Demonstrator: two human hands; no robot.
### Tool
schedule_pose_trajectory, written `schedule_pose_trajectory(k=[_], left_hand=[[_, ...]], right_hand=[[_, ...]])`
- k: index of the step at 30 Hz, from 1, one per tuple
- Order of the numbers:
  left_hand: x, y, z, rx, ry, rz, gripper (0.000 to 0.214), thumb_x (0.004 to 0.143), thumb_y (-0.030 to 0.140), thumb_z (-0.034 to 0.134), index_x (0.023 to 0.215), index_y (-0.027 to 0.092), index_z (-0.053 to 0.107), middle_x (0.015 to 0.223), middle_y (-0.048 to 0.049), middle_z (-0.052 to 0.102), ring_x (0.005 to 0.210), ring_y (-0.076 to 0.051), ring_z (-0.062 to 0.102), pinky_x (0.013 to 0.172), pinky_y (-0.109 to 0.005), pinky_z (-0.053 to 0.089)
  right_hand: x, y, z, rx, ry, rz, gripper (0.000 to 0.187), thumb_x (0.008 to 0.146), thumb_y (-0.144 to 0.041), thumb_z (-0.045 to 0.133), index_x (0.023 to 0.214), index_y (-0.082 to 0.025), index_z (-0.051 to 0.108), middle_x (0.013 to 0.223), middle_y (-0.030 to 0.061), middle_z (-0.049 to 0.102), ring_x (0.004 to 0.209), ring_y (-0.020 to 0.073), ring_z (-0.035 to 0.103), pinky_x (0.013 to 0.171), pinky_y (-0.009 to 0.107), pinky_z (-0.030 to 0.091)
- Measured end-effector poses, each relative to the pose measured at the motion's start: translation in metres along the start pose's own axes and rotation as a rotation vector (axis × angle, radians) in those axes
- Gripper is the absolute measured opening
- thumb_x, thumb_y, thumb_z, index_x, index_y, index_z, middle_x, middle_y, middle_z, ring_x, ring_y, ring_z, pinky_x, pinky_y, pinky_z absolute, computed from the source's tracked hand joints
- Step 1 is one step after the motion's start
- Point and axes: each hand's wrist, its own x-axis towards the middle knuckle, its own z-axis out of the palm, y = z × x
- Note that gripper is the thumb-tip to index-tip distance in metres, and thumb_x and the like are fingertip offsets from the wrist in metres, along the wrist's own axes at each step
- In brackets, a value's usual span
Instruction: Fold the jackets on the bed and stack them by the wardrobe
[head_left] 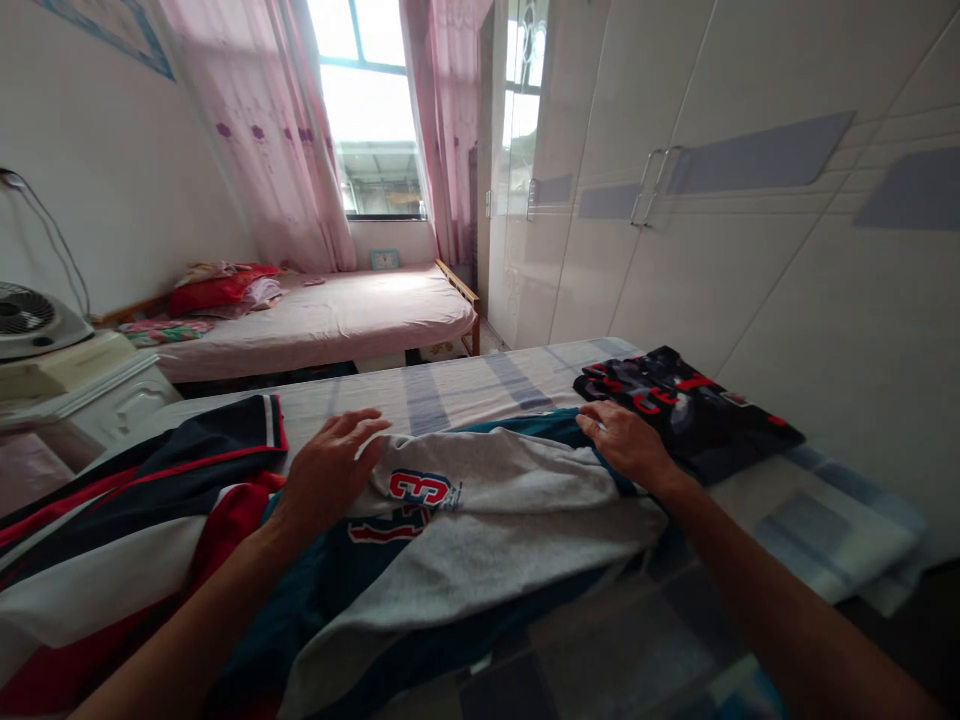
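Note:
A grey and teal sweatshirt (480, 485) with a red-and-navy number print lies folded over and wrinkled in front of me. My left hand (330, 465) is at its far left part, fingers outstretched and apart, the thumb side by the grey cloth. On the opposite side, my right hand (626, 440) rests on the teal edge, fingers loosely extended and pointing left. Left of the sweatshirt is a navy, red and white garment (142, 500), partly behind my left forearm. Beyond my right hand lies a dark garment (682, 400) with red lettering, laid flat.
The clothes lie on a bed with a checked sheet (465, 385). Another bed with a pink sheet (352, 310) stands by the window, red bedding (225, 290) on it. White wardrobe doors (750, 250) line the right. A fan (34, 315) stands at left.

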Motion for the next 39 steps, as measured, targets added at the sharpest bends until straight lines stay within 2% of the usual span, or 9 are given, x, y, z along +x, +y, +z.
schedule_pose_trajectory(k=[3, 7, 11, 17, 24, 28, 32, 36, 39], left_hand=[[-0.007, 0.006, 0.012, 0.078, -0.152, 0.226, 0.042, 0.091, 0.039, 0.038, 0.125, 0.023, 0.057, 0.141, -0.0080, 0.046, 0.134, -0.027, 0.034, 0.109, -0.044, 0.029], [-0.021, -0.003, 0.037, 0.171, -0.363, 0.070, 0.049, 0.091, 0.046, 0.036, 0.132, 0.023, 0.050, 0.144, -0.0092, 0.043, 0.135, -0.030, 0.032, 0.107, -0.050, 0.029], [-0.027, -0.011, 0.044, 0.165, -0.500, -0.025, 0.053, 0.092, 0.046, 0.030, 0.136, 0.021, 0.046, 0.145, -0.0095, 0.040, 0.132, -0.029, 0.038, 0.105, -0.047, 0.033], [-0.026, -0.007, 0.037, 0.158, -0.470, -0.032, 0.052, 0.092, 0.045, 0.030, 0.135, 0.022, 0.047, 0.144, -0.0099, 0.042, 0.131, -0.027, 0.040, 0.105, -0.047, 0.033], [-0.037, -0.007, 0.021, 0.188, -0.349, 0.134, 0.051, 0.083, 0.052, 0.050, 0.128, 0.027, 0.054, 0.141, -0.0081, 0.047, 0.127, -0.029, 0.044, 0.104, -0.046, 0.034], [-0.043, -0.003, 0.007, 0.229, -0.346, 0.159, 0.029, 0.083, 0.028, 0.051, 0.110, 0.024, 0.063, 0.120, -0.0079, 0.061, 0.103, -0.025, 0.059, 0.090, -0.038, 0.044], [-0.041, 0.006, 0.002, 0.300, -0.381, 0.078, 0.028, 0.082, 0.013, 0.041, 0.096, 0.020, 0.065, 0.098, -0.0067, 0.063, 0.087, -0.020, 0.060, 0.077, -0.033, 0.047], [-0.046, 0.011, -0.007, 0.272, -0.370, 0.015, 0.029, 0.083, 0.015, 0.040, 0.096, 0.019, 0.065, 0.104, -0.0080, 0.062, 0.094, -0.022, 0.059, 0.082, -0.034, 0.047], [-0.061, 0.007, -0.020, 0.219, -0.235, -0.141, 0.033, 0.084, 0.023, 0.040, 0.110, 0.019, 0.060, 0.122, -0.0094, 0.056, 0.110, -0.024, 0.054, 0.092, -0.036, 0.044]], right_hand=[[-0.017, 0.032, -0.013, -0.160, -0.102, 0.179, 0.046, 0.088, -0.049, 0.037, 0.107, -0.018, 0.064, 0.109, 0.0123, 0.066, 0.101, 0.0273, 0.060, 0.080, 0.036, 0.044], [-0.031, 0.050, -0.011, -0.120, -0.181, 0.182, 0.044, 0.084, -0.051, 0.042, 0.101, -0.019, 0.066, 0.106, 0.0112, 0.067, 0.100, 0.0269, 0.060, 0.081, 0.037, 0.044], [-0.033, 0.049, -0.013, 0.130, -0.076, 0.076, 0.025, 0.079, -0.039, 0.051, 0.087, -0.020, 0.066, 0.092, 0.0058, 0.068, 0.093, 0.0215, 0.060, 0.082, 0.033, 0.044], [-0.020, 0.052, -0.021, 0.554, 0.133, 0.088, 0.029, 0.079, -0.042, 0.052, 0.096, -0.019, 0.058, 0.093, 0.0057, 0.066, 0.083, 0.0177, 0.063, 0.074, 0.029, 0.048], [0.005, 0.076, 0.009, 0.274, -0.051, 0.400, 0.043, 0.080, -0.042, 0.055, 0.109, -0.011, 0.059, 0.103, 0.0140, 0.067, 0.095, 0.0221, 0.063, 0.082, 0.031, 0.046], [0.016, 0.068, 0.019, 0.213, -0.036, 0.346, 0.038, 0.076, -0.032, 0.059, 0.109, -0.013, 0.059, 0.096, 0.0096, 0.067, 0.087, 0.0189, 0.063, 0.077, 0.027, 0.046], [0.017, 0.063, 0.015, 0.169, 0.034, 0.261, 0.033, 0.073, -0.022, 0.055, 0.105, -0.016, 0.058, 0.087, 0.0053, 0.066, 0.075, 0.0157, 0.062, 0.071, 0.025, 0.045], [0.006, 0.074, 0.008, 0.001, -0.004, 0.224, 0.038, 0.073, -0.023, 0.051, 0.109, -0.013, 0.057, 0.097, 0.0125, 0.065, 0.087, 0.0242, 0.062, 0.076, 0.033, 0.046], [-0.005, 0.071, -0.001, -0.112, 0.013, 0.131, 0.041, 0.080, -0.027, 0.045, 0.117, -0.012, 0.054, 0.117, 0.0201, 0.058, 0.104, 0.0322, 0.057, 0.085, 0.040, 0.044]])
